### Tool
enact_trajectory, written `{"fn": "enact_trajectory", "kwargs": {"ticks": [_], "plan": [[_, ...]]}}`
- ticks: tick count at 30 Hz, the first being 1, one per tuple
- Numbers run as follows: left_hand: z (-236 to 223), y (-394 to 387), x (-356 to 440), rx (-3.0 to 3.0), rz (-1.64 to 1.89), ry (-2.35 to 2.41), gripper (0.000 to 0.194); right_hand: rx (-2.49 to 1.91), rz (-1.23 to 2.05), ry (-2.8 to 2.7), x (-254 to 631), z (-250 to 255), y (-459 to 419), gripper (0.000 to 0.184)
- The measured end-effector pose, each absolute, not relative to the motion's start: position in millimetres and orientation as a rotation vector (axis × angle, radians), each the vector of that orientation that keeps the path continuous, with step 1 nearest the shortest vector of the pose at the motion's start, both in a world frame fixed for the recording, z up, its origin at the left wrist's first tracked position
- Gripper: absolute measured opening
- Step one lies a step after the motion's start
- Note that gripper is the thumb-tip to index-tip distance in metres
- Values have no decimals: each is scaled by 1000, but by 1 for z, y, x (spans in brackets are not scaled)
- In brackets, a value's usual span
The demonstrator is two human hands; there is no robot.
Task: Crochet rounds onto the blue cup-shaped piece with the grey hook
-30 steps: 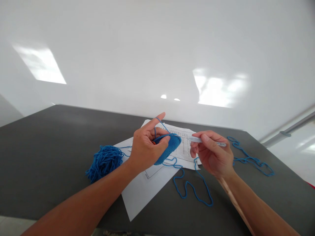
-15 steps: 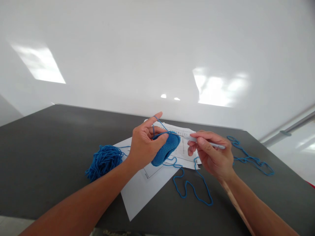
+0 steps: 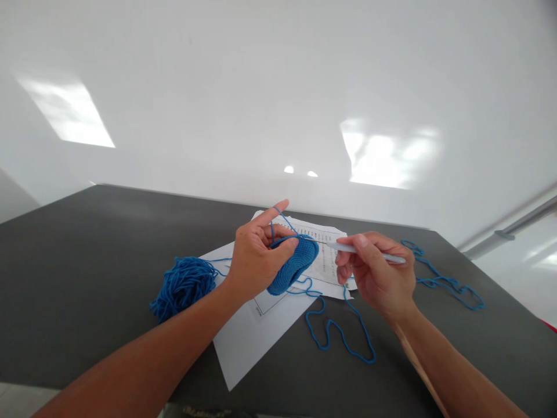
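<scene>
Pinched between thumb and fingers of my left hand (image 3: 263,249) is a blue crochet piece (image 3: 293,266), cupped and closely stitched. Blue working yarn (image 3: 285,218) loops over the raised left index finger and runs down to the top edge of the piece. My right hand (image 3: 378,270) grips a crochet hook (image 3: 368,251) by its pale handle, like a pen. The thin metal shaft reaches left to the upper edge of the piece; its tip is too small to make out among the stitches.
A blue yarn ball (image 3: 185,287) lies left of my left forearm. Printed sheets of paper (image 3: 248,342) lie under my hands on the dark table (image 3: 108,244). Loose yarn (image 3: 328,334) winds across the table, with more loops at the right. A white wall (image 3: 217,116) rises behind.
My right hand has shifted slightly right with the hook, and its handle has rolled a little between the fingers. My left hand and the crochet piece have hardly moved.
</scene>
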State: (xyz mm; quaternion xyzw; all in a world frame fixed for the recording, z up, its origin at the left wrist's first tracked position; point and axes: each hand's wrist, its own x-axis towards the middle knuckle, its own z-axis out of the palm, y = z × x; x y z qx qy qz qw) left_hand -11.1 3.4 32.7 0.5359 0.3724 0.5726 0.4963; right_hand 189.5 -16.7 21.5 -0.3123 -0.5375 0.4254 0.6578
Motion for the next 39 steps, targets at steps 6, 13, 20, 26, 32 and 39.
{"fn": "enact_trajectory", "kwargs": {"ticks": [6,13,20,26,32,39], "plan": [[28,4,-12,1374,1334,914,84,-797,863,-1249,194,23,-17,27],[28,5,-13,1415,1254,888,82,-937,945,-1200,197,26,-15,41],[30,6,-13,1347,1235,879,90,-877,1185,-993,188,24,-7,45],[30,6,-13,1296,1241,867,98,-809,1187,-998,185,22,-7,42],[30,7,-13,1306,1249,881,103,-768,1074,-1095,192,23,-8,32],[32,7,-13,1308,1280,919,103,-784,883,-1233,197,16,-10,19]]}}
